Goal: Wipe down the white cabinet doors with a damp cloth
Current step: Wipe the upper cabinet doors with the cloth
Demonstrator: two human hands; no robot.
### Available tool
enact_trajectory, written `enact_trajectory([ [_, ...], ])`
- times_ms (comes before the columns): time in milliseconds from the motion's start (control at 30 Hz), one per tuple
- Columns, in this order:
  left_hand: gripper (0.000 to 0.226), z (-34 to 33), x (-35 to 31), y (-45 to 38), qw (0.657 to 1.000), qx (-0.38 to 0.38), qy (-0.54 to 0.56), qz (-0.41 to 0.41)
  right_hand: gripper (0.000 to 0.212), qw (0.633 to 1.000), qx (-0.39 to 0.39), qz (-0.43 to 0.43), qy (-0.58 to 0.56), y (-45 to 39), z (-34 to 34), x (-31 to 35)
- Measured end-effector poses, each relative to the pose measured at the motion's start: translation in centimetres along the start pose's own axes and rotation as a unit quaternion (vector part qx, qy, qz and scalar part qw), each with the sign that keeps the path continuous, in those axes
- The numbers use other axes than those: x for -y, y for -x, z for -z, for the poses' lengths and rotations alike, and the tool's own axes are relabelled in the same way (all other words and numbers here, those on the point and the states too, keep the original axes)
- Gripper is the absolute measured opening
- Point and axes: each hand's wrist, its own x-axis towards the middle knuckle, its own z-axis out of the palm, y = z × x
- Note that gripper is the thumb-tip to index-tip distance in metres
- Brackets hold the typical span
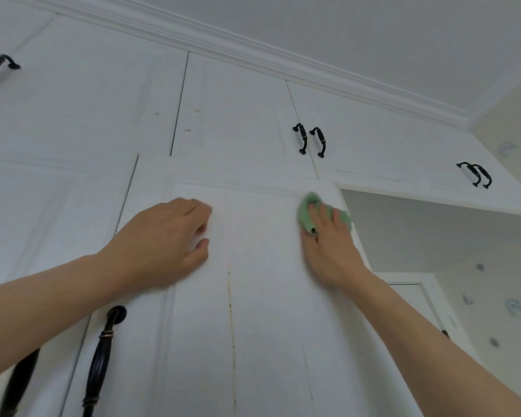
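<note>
Risks, judged from this view:
- The tall cabinet door [253,296] appears to stand slightly proud of its neighbours. If it is ajar, pressure from the wipe could swing it; the left hand seems placed to stop that.
- A brownish vertical streak [230,311] runs down the middle of the panel, below both hands. A quick pass near the top would leave it; it probably needs repeated rubbing.
- Small brown specks [190,121] sit on the upper door [235,115], higher than the current reach. Easy to miss, and stretching for them could cost balance.
- The cloth is bunched small under the fingers, so it could slip out at the door's right edge.

Hands:
- Right hand [328,239]: fingers spread and laid flat over the green cloth [306,213], pressing it against the door's top right corner; a press more than a closed grip.
- Left hand [169,236]: loosely curled, empty, fingertips and thumb resting on the panel left of centre, well above the dark handle [103,356].
</note>
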Motion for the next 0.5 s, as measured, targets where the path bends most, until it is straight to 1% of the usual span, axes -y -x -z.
enact_trajectory([
  [33, 0.041, -0.1, -0.4, -0.3, 1.0, -0.001, 0.004, 0.009, 0.061, 0.998, 0.015, 0.062, -0.024, 1.1, -0.3, 0.8],
  [100, 0.041, -0.6, -0.7, -0.6, 1.0, -0.019, -0.007, 0.003, 0.06, 0.98, 0.059, 0.182, -0.057, 4.1, -0.4, 2.0],
  [133, 0.042, -0.7, -0.7, -0.6, 1.0, -0.025, -0.012, -0.005, 0.059, 0.975, 0.066, 0.204, -0.054, 4.4, -0.1, 1.6],
  [167, 0.043, -0.9, -0.7, -0.7, 0.999, -0.03, -0.013, -0.009, 0.059, 0.978, 0.064, 0.195, -0.045, 3.7, 0.2, 0.5],
  [267, 0.045, -1.1, -0.8, -0.7, 0.999, -0.031, -0.015, -0.008, 0.059, 0.996, 0.069, 0.054, -0.003, -1.6, 1.2, -3.5],
  [300, 0.045, -1.1, -0.8, -0.7, 0.999, -0.032, -0.015, -0.007, 0.059, 0.997, 0.074, 0.029, 0.0, -3.2, 1.7, -3.8],
  [400, 0.045, -1.2, -0.7, -0.6, 0.999, -0.042, -0.015, -0.009, 0.056, 0.997, 0.07, 0.009, -0.032, -6.4, 2.2, -2.8],
  [467, 0.046, -1.3, -0.6, -0.7, 0.999, -0.043, -0.012, -0.008, 0.056, 0.997, 0.057, 0.007, -0.058, -6.4, 1.8, -2.7],
  [500, 0.046, -1.4, -0.6, -0.6, 0.999, -0.044, -0.012, -0.01, 0.057, 0.997, 0.042, 0.022, -0.06, -5.2, 1.5, -2.9],
])
